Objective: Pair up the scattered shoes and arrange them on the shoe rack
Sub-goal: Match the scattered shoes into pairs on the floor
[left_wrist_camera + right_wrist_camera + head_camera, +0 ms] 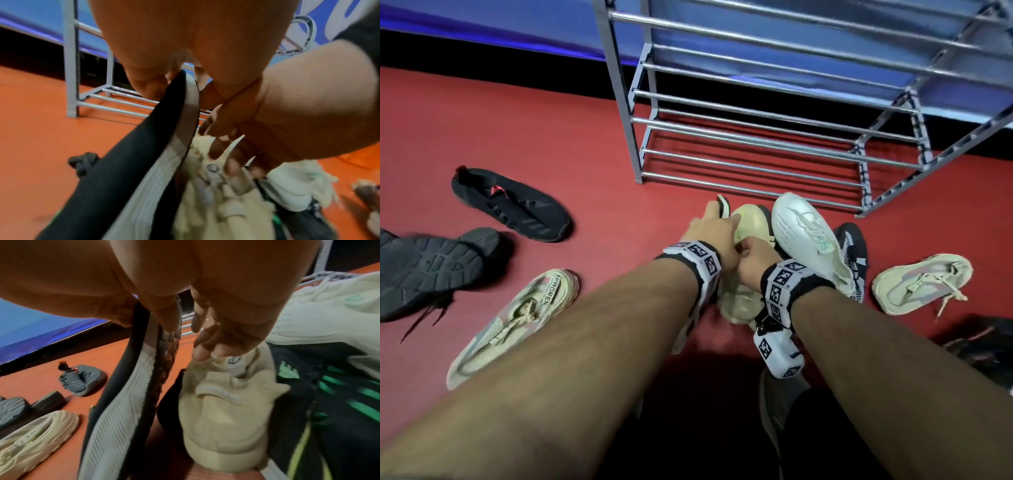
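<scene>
My left hand [710, 222] grips the raised edge of a black-and-white shoe [144, 162], thumb on one side and fingers on the other. Just right of it, my right hand [751, 255] curls its fingers [203, 352] onto the tongue of a cream shoe [222, 410] lying in the pile. A white shoe [804, 236] and a black shoe with green stripes [339, 394] lie against the cream one. The grey metal shoe rack [756, 137] stands just beyond, and I see no shoes on its bars.
On the red floor lie a black shoe [510, 205], a grey shoe sole-up [424, 270], a cream sneaker [517, 318] at the left and its like [921, 284] at the right. A dark shoe [983, 346] sits at the right edge.
</scene>
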### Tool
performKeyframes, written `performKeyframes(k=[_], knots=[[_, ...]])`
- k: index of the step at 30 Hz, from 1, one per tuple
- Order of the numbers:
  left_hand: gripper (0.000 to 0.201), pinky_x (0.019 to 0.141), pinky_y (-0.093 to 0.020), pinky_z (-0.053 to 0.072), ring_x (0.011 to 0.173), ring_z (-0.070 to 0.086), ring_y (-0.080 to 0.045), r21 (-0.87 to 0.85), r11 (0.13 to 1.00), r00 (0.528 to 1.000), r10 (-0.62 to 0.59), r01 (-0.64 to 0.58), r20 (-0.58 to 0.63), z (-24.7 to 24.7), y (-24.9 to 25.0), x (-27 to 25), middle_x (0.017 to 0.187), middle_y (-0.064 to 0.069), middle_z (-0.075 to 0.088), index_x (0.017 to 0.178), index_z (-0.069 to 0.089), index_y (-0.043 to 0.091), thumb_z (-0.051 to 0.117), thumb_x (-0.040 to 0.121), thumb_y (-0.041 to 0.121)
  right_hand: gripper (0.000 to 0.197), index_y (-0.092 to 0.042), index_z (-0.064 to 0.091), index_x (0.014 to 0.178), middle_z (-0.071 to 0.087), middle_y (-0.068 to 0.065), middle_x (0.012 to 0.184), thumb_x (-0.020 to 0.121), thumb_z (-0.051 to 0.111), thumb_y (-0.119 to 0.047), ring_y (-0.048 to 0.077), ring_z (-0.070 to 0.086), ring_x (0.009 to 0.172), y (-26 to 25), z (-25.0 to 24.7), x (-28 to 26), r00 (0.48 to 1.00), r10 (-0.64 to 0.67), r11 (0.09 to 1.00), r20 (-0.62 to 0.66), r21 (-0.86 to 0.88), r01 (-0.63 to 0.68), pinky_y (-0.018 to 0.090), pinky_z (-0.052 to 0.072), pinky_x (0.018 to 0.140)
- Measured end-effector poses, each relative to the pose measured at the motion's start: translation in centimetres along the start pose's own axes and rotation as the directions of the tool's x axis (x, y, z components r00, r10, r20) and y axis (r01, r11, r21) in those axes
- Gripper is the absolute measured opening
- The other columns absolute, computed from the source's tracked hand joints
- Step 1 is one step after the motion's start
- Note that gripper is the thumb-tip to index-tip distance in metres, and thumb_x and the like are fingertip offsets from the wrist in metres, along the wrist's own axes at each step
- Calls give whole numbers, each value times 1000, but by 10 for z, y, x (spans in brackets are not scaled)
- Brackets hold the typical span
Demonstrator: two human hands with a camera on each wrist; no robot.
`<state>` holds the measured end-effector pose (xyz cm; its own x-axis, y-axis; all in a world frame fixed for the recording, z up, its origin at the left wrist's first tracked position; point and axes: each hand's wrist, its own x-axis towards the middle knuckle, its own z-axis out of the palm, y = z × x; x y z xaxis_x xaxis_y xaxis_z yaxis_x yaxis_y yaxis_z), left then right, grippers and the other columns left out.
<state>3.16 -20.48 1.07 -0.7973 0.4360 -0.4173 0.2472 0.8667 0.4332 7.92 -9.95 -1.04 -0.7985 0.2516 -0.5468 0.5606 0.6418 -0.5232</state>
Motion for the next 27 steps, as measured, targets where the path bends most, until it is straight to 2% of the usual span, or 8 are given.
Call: performKeyframes(k=[3, 8, 12, 16, 19, 21, 25, 27], knots=[[84, 87, -39, 53, 99, 58, -37, -293, 956, 997, -14, 37, 80, 12, 18, 3, 147, -11, 17, 152, 9, 37, 57, 85, 21, 3, -14, 57, 90, 62, 2, 78, 88, 55, -15, 21, 59, 75, 16, -10, -1, 1000, -10, 1000, -6, -20, 10, 31, 47, 66], [64, 85, -38, 46, 108, 59, -37, -264, 958, 993, -118, 113, -4, 21, 18, 14, 137, -12, 36, 141, 32, 22, 61, 84, 19, 55, -29, 50, 132, 67, 8, 108, 83, 54, -4, 27, 66, 91, 45, -12, 13, 997, 70, 994, -24, 85, -68, 35, 56, 77], [58, 94, -45, 45, 112, 57, -42, -137, 921, 931, -355, 364, 88, 27, -2, 23, 142, -19, 33, 140, 36, 15, 59, 86, 16, 40, -20, 55, 122, 54, -1, 106, 85, 54, -4, 18, 52, 91, 67, -24, 22, 977, 148, 988, -151, 55, -141, 25, 42, 82], [48, 93, -42, 48, 107, 60, -37, -76, 920, 918, -371, 383, 137, 38, -16, 35, 122, -15, 59, 126, 47, 14, 63, 85, 34, 26, -5, 62, 109, 62, 12, 98, 84, 55, -5, 25, 53, 83, 87, -28, 26, 938, 264, 959, -223, -43, -280, 30, 47, 80], [50, 104, -44, 36, 120, 51, -37, 39, 927, 912, -373, 372, 169, 45, -18, 40, 116, -10, 65, 127, 45, 19, 58, 88, 47, 34, -1, 60, 120, 62, 16, 111, 86, 59, -10, 32, 59, 106, 98, -37, 22, 937, 342, 931, -76, -108, -349, 33, 46, 88], [55, 100, -44, 36, 125, 44, -39, 73, 919, 907, -394, 387, 151, 46, -19, 40, 120, -12, 62, 127, 44, 19, 59, 86, 53, 43, -7, 55, 130, 57, 14, 128, 88, 60, -10, 32, 54, 120, 101, -42, 19, 944, 330, 936, 18, -133, -325, 34, 43, 94], [75, 92, -44, 47, 107, 56, -37, 39, 912, 905, -410, 408, 111, 46, -22, 37, 126, -15, 45, 125, 46, 10, 67, 76, 63, 50, -17, 56, 133, 58, 11, 130, 85, 60, -5, 28, 56, 117, 100, -32, 8, 967, 251, 954, 52, -183, -238, 30, 45, 97], [77, 89, -43, 47, 104, 57, -35, -14, 902, 898, -429, 432, 101, 46, -23, 35, 126, -15, 43, 125, 45, 10, 69, 75, 63, 50, -16, 55, 133, 59, 10, 129, 85, 63, -7, 26, 59, 108, 95, -24, 3, 970, 224, 951, 91, -240, -197, 25, 48, 85]])
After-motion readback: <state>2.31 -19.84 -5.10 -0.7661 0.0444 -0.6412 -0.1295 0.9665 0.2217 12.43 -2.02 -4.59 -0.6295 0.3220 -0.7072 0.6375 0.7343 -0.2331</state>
